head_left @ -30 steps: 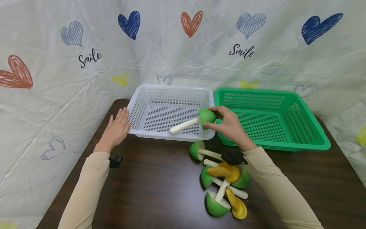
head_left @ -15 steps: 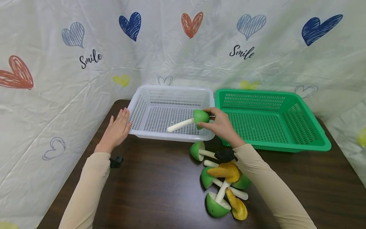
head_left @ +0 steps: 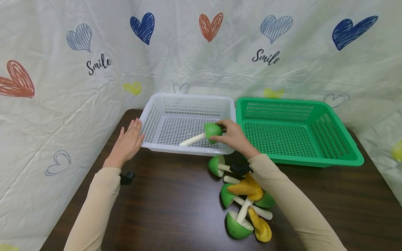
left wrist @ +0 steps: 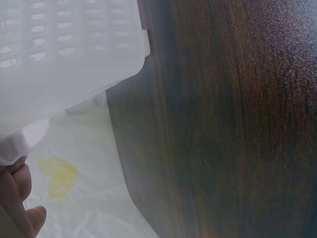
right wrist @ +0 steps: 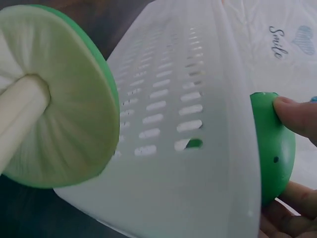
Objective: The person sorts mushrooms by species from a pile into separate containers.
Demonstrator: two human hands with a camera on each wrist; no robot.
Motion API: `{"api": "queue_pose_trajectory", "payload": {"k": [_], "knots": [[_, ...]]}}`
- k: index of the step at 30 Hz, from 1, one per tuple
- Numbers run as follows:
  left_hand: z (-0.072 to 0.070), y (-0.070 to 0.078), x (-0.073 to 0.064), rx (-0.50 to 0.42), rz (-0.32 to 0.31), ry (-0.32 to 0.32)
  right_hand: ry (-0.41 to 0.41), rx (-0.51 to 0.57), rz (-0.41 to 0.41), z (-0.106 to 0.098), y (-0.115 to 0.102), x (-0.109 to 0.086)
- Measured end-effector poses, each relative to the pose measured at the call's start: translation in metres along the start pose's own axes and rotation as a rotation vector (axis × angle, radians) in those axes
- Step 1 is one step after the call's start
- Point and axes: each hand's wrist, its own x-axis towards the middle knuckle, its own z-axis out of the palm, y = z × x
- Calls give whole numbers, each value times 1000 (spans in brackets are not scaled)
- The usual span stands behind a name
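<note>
A toy mushroom with a green cap (head_left: 212, 131) and pale stem is pinched by its cap in my right hand (head_left: 231, 135). It is inside the white basket (head_left: 188, 150), near its front right, its stem pointing left. The right wrist view shows the thumb and fingers around the green cap (right wrist: 273, 148), partly behind the basket's wall. My left hand (head_left: 126, 142) rests with straight fingers against the basket's left rim; the left wrist view catches only some fingers (left wrist: 19, 198) at that rim.
A green basket (head_left: 282, 139) stands right of the white one. Before them on the dark table (head_left: 169, 205) lies a pile of several green-capped mushrooms (head_left: 238, 225) and yellow mushroom-like pieces (head_left: 260, 225). A cloth printed with hearts (head_left: 210, 27) hangs behind.
My right hand has moved left and slightly down with the mushroom, deeper over the white basket. My left hand has stayed at the rim.
</note>
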Motion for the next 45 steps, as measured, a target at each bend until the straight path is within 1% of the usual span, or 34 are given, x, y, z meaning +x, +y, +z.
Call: {"api": "queue_pose_trajectory", "payload": {"k": [2, 5, 9, 12, 17, 23, 27, 31, 34, 37, 41, 45], "knots": [[0, 0, 0, 5, 1, -2, -15, 1, 3, 2, 0, 2], [1, 0, 0, 15, 3, 5, -28, 34, -4, 2, 0, 3], [1, 0, 1, 18, 5, 11, -69, 35, -58, 0, 0, 4], [2, 0, 1, 14, 4, 15, -104, 14, -89, -2, 1, 5], [3, -1, 0, 3, 0, 17, -117, 52, -66, -5, 1, 5], [3, -2, 0, -3, 10, 16, -118, 56, -36, -8, 0, 2], [3, -2, 0, -11, 10, 16, -121, 73, -36, -13, -4, -3], [4, -3, 1, -9, 7, 14, -105, 73, -58, -22, -9, -10], [3, -3, 1, -5, 12, 19, -78, 59, -77, -28, -12, -16], [2, -3, 1, 3, 11, 25, -56, 55, -97, -31, -11, -21], [2, -3, 1, -1, 5, 17, -26, 44, -121, -36, -7, -29], [3, -2, 0, -9, 8, 16, 1, 32, -126, -42, -6, -41]]}}
